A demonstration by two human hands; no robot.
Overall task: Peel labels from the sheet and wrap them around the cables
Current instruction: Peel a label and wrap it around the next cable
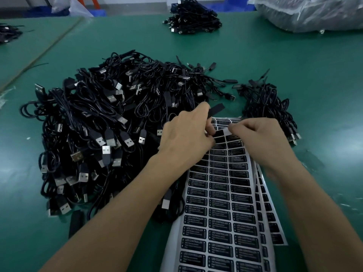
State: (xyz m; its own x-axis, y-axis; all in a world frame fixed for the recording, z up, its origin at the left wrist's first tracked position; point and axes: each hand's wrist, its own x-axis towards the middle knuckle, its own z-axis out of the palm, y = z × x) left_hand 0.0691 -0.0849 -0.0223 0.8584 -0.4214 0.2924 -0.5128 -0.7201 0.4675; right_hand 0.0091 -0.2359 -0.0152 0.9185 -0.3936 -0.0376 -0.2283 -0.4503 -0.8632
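Note:
A white label sheet (218, 209) printed with rows of black "LED CONTROLLER" labels lies in front of me on the green table. My left hand (186, 134) grips the flat black controller end of a cable (216, 109), which sticks out above its fingers. My right hand (259, 138) pinches a black label (222, 132) lifted at its edge from the upper part of the sheet. The two hands almost meet over the sheet's top. A big heap of black USB cables (102, 124) lies to the left.
A smaller bundle of cables (271, 107) sits right of the sheet's top. Another cable pile (193, 18) lies at the far side of the table, and a clear plastic bag (314, 12) sits at the far right. More label sheets (269, 213) lie under the top one.

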